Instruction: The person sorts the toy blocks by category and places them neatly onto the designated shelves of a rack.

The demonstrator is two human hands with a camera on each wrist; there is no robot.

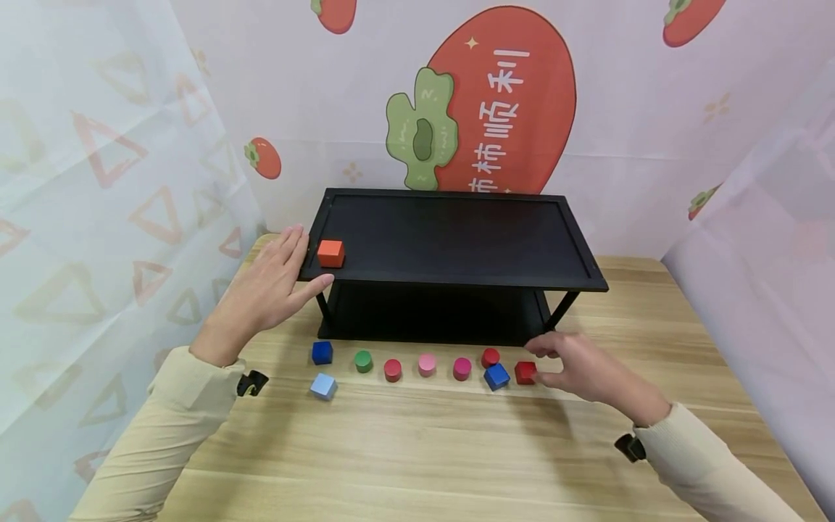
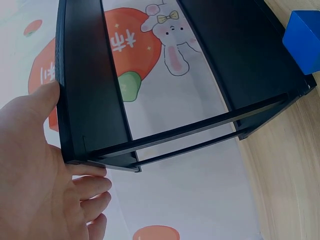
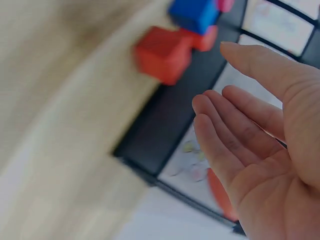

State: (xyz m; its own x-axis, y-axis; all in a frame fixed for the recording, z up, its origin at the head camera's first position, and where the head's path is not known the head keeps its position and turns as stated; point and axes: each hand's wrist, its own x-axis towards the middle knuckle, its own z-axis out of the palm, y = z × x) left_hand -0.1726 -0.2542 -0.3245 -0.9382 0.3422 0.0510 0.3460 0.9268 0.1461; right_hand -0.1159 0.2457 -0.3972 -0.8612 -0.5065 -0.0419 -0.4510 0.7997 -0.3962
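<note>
My left hand [image 1: 264,290] lies along the left end of a black two-tier shelf [image 1: 450,232], fingers straight and thumb at the front corner. In the left wrist view, the thumb touches the upper board's edge. On that board, beside the hand, sits an orange-red cube [image 1: 330,254]. My right hand [image 1: 587,370] hovers with relaxed fingers beside a red cube [image 1: 525,373] on the table; the right wrist view shows a gap to the blurred red cube [image 3: 162,54] and nothing in the hand. Left of it are a blue cube [image 1: 497,376] and a red cylinder [image 1: 490,357].
Along the shelf's front, on the wooden table [image 1: 417,449], stand a magenta cylinder [image 1: 462,368], a pink cylinder [image 1: 427,364], another red cylinder [image 1: 393,370], a green cylinder [image 1: 363,361], a dark blue cube [image 1: 322,353] and a light blue cube [image 1: 323,386]. Printed cloth hangs behind.
</note>
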